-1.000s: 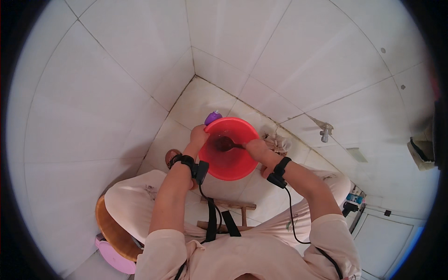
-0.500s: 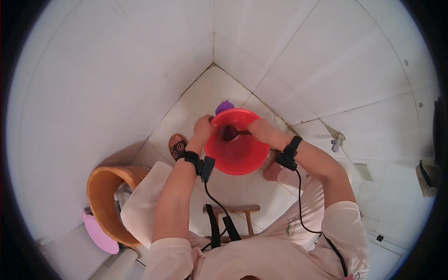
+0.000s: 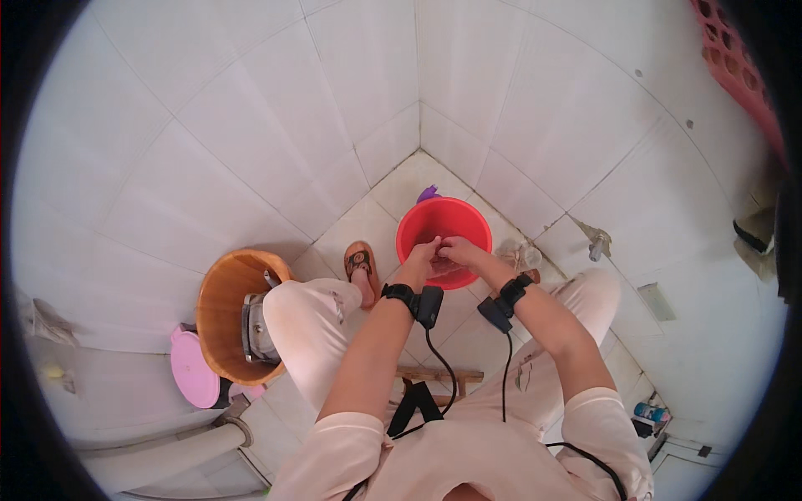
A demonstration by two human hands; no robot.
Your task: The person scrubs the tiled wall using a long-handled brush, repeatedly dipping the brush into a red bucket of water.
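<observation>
A round red basin (image 3: 474,219) stands on the tiled floor between my feet. My left hand (image 3: 423,257) and my right hand (image 3: 459,250) meet over its inside, fingertips touching or nearly so. The fingers of both are bent and closed; what they hold, if anything, is too small to make out. Below them a paler, shiny patch shows in the basin, and I cannot tell whether it is water. Just behind the basin's far rim lies a small purple thing (image 3: 428,193).
Left of my knee is a wooden tub (image 3: 215,313) with a grey metallic thing inside, beside a pink lid-like disc (image 3: 195,370). A clear container (image 3: 528,255) stands right of the basin. A tap (image 3: 597,245) juts from the right wall. A low wooden stool (image 3: 464,376) is beneath me.
Both hands have come together over the basin from opposite sides. The dark ladle that was in my right hand is no longer visible. The whole view has shifted.
</observation>
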